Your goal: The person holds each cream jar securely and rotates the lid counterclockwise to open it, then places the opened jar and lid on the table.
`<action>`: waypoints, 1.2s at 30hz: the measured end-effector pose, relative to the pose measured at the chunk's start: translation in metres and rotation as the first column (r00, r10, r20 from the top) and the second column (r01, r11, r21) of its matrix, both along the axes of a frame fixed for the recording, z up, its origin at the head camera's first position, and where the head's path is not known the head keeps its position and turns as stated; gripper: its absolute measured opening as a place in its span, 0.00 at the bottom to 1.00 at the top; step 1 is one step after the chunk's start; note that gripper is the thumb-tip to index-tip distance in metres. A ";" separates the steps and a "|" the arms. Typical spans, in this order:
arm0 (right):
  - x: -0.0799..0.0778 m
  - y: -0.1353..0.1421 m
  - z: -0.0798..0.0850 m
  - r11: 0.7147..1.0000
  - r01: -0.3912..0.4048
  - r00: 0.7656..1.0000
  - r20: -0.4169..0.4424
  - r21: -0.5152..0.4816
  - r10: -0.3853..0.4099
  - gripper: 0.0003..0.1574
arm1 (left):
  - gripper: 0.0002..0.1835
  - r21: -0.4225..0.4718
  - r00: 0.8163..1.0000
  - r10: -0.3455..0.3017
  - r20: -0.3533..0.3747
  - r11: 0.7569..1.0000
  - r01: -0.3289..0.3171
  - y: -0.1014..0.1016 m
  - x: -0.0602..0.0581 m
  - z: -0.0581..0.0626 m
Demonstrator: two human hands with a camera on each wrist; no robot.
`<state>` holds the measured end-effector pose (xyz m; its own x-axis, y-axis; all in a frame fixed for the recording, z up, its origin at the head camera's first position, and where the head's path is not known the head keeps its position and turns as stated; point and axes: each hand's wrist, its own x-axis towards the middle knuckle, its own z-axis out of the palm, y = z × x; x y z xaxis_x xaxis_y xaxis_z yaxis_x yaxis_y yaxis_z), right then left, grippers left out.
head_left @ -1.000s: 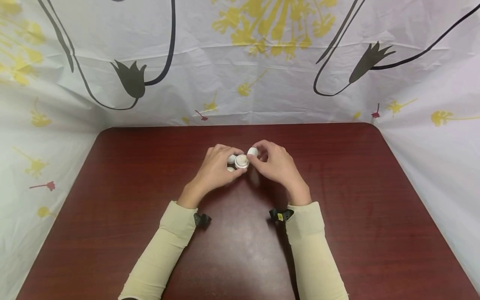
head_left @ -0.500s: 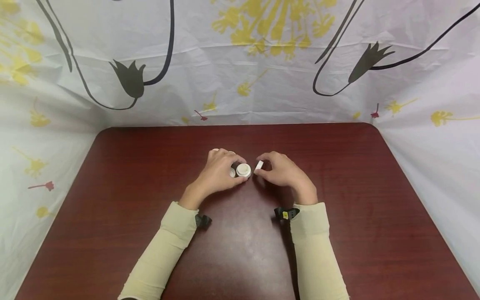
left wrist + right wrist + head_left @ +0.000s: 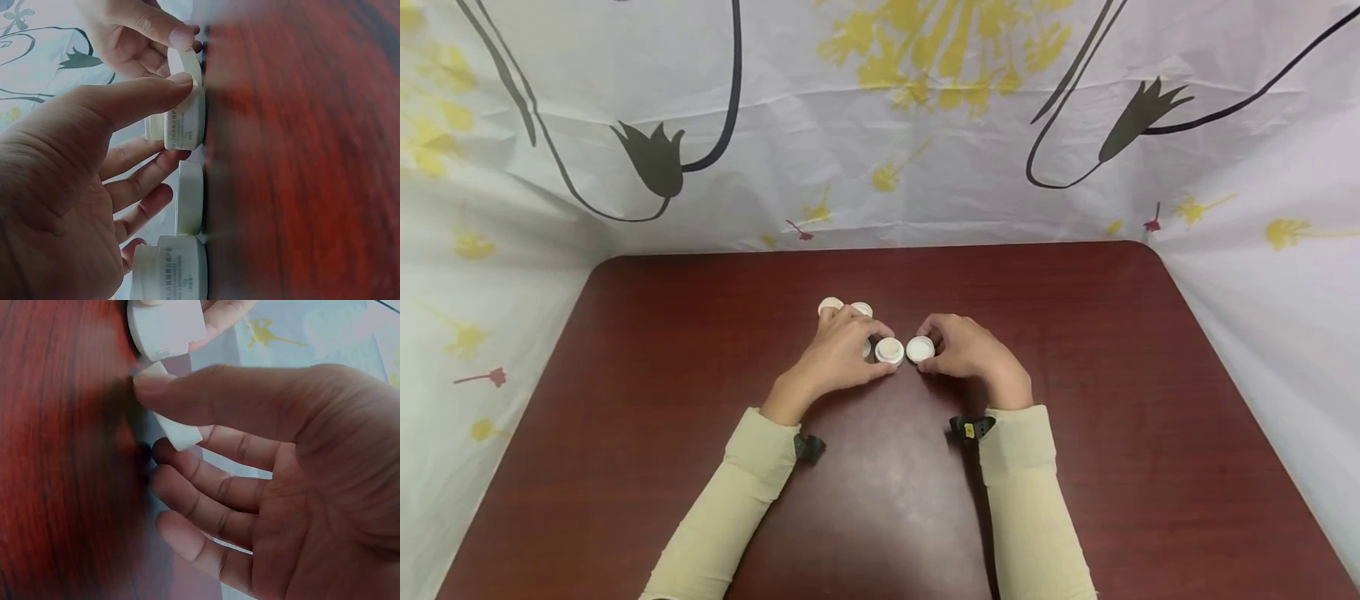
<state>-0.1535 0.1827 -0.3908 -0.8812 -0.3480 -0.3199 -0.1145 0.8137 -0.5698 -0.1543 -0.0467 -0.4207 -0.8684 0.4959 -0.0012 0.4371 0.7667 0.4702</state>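
In the head view my left hand (image 3: 842,354) holds a small white cream jar (image 3: 890,350) between thumb and finger; its lid is off and it stands on the table. Just right of it, a round white lid (image 3: 921,349) lies hollow side up in the pinch of my right hand (image 3: 966,357). The right wrist view shows that lid (image 3: 180,432) tilted, one edge near the tabletop. Beneath my left palm, the left wrist view has another lid (image 3: 189,199) and a second jar without its lid (image 3: 182,269), both beyond the thumb's grip.
More round white pieces (image 3: 831,306) lie at the left fingers' far side, partly covered by the hand. The dark red wooden table (image 3: 1112,400) spreads around both arms. A white patterned cloth (image 3: 895,192) hangs behind and along both sides.
My right hand has moved from above the jar down to the table on its right, turning the lid hollow side up. My left hand and the jar have shifted slightly nearer.
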 end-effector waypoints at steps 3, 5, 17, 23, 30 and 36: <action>-0.001 0.000 0.001 1.000 -0.011 1.000 -0.005 0.017 0.011 0.21 | 0.22 -0.004 1.000 0.001 -0.003 1.000 -0.001 0.001 0.000 0.003; -0.002 0.000 0.002 0.999 -0.014 1.000 -0.008 0.032 0.014 0.22 | 0.22 -0.007 1.000 0.001 -0.010 1.000 -0.001 0.001 -0.001 0.005; 0.006 0.000 -0.005 0.998 0.012 1.000 0.006 0.058 -0.012 0.35 | 0.37 -0.013 0.999 -0.034 0.012 0.999 0.034 -0.001 0.004 0.003; 0.006 -0.002 0.002 0.998 0.027 0.999 -0.036 0.059 -0.025 0.43 | 0.36 0.073 1.000 -0.025 -0.002 0.997 0.025 -0.010 0.001 0.015; -0.002 -0.010 0.001 0.990 0.102 0.976 -0.183 -0.101 -0.119 0.35 | 0.28 0.174 0.998 0.051 -0.021 0.984 -0.047 -0.022 -0.004 0.021; -0.005 -0.011 0.001 0.983 0.132 0.959 -0.236 -0.130 -0.160 0.32 | 0.25 0.205 0.997 0.078 -0.029 0.976 -0.070 -0.026 -0.007 0.023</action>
